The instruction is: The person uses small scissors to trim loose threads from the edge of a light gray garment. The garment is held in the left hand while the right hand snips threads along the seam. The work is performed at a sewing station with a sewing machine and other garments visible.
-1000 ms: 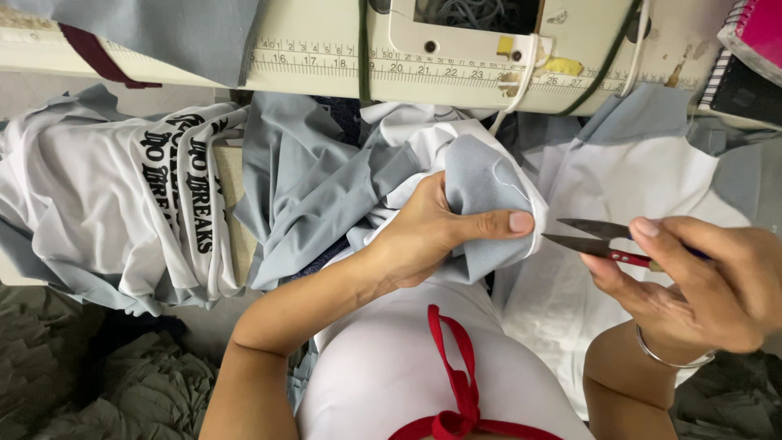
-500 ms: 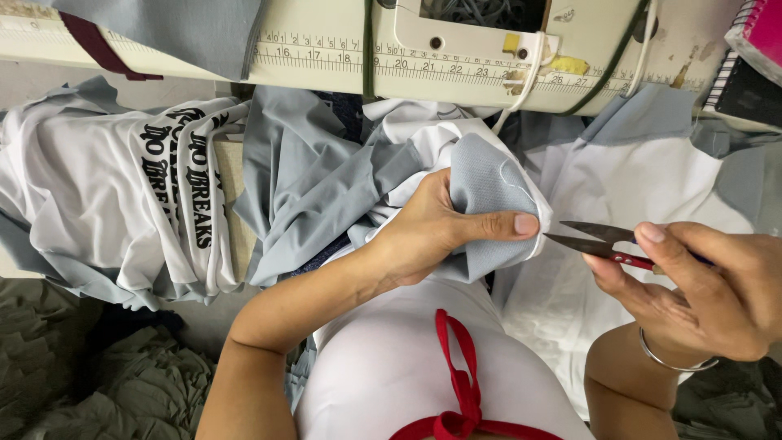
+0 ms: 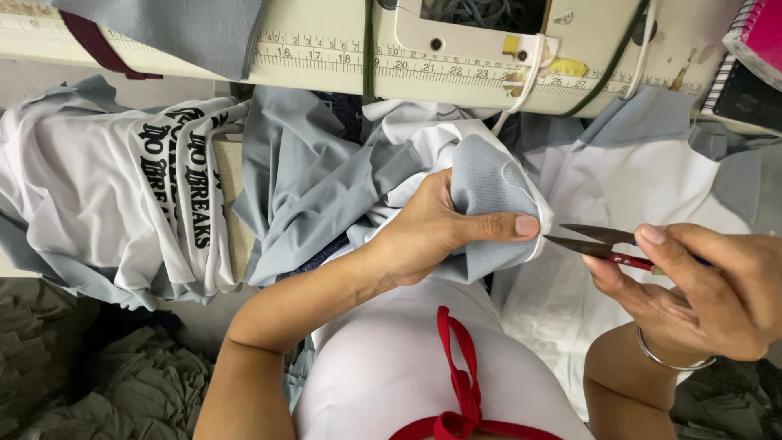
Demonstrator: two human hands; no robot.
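My left hand grips a folded grey and white garment in front of me, thumb pressed along its edge. A thin loose thread curls on the grey cloth near that edge. My right hand holds small thread snips with a red handle, blades parted and pointing left, their tips almost touching the garment's edge beside my left thumb. A bracelet sits on my right wrist.
A cream sewing machine bed with a printed ruler strip runs across the top. A white printed shirt pile lies at left, more white cloth at right. Dark grey fabric is heaped at the lower left. A pink notebook sits top right.
The snips have crept slightly left, closer to the garment's edge. My left hand keeps its grip on the cloth with hardly any shift.
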